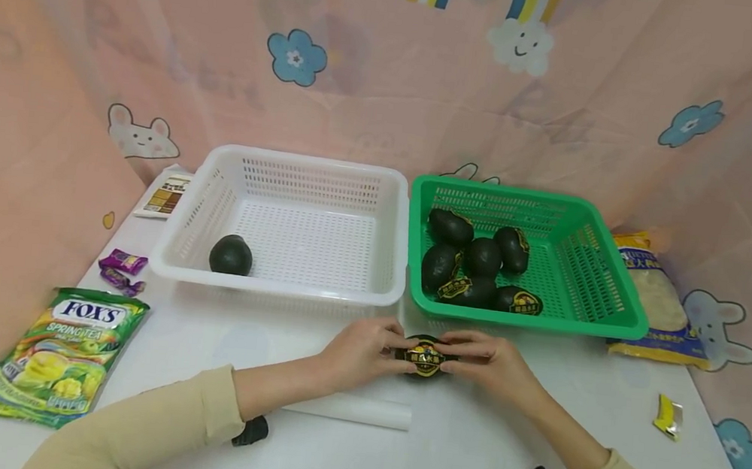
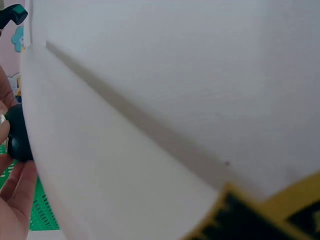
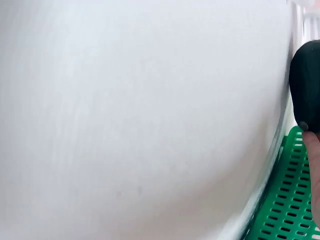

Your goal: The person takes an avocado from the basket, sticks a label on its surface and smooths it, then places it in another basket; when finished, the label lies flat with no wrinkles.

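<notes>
Just in front of the baskets, both hands hold a dark avocado point(image 1: 419, 371) with a black-and-gold label point(image 1: 425, 355) facing up. The left hand point(image 1: 361, 350) pinches its left side between fingers and thumb. On the opposite side the right hand point(image 1: 495, 365) does the same, thumb and fingertips at the label's right end. In the left wrist view the avocado point(image 2: 18, 134) shows at the left edge among the fingers. A fingertip touches the avocado's point(image 3: 306, 82) lower end in the right wrist view.
A green basket point(image 1: 524, 320) holds several avocados, most with labels showing. One avocado point(image 1: 231, 254) without a visible label lies in the white basket point(image 1: 282, 286). A white roll point(image 1: 359, 410) lies near the left forearm. Candy bag point(image 1: 65, 356) and wrappers point(image 1: 123, 261) lie left, yellow packet point(image 1: 669, 417) right.
</notes>
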The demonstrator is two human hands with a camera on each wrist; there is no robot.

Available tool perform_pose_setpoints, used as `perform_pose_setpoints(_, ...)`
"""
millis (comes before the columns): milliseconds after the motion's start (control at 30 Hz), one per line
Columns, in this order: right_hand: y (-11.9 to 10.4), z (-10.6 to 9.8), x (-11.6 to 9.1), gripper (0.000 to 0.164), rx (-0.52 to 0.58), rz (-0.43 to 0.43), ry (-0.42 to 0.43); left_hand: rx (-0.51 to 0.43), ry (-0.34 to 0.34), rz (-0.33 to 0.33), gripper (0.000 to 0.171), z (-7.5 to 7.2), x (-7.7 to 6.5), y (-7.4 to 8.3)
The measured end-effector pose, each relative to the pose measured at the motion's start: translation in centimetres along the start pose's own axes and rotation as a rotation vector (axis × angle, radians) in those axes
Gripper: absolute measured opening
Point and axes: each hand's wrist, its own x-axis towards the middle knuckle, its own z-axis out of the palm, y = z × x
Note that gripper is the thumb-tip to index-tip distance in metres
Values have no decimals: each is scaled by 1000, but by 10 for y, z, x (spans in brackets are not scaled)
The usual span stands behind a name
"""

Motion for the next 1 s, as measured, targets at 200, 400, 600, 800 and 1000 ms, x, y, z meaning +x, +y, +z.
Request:
perform_pose_setpoints(200,4,-4,4,27,118,74,-81,45,-70,-72,52,-3,3,3)
perform_pose_setpoints(400,2,-1,5,28,148,126,-100,41,-159,-89,62,-3,5,2)
perform_pose_setpoints(600,-11,2,10,40,455,359,11,20,-219,-86,63,-19,-1,4)
perform_pose_setpoints(800,-30,1,22,15,854,579,138,-5,-166,-5,64,-70,14,24)
perform_pose_setpoints(1000,-30,7,29,13,902,607,190,54,-90,-13,64,-95,81,31)
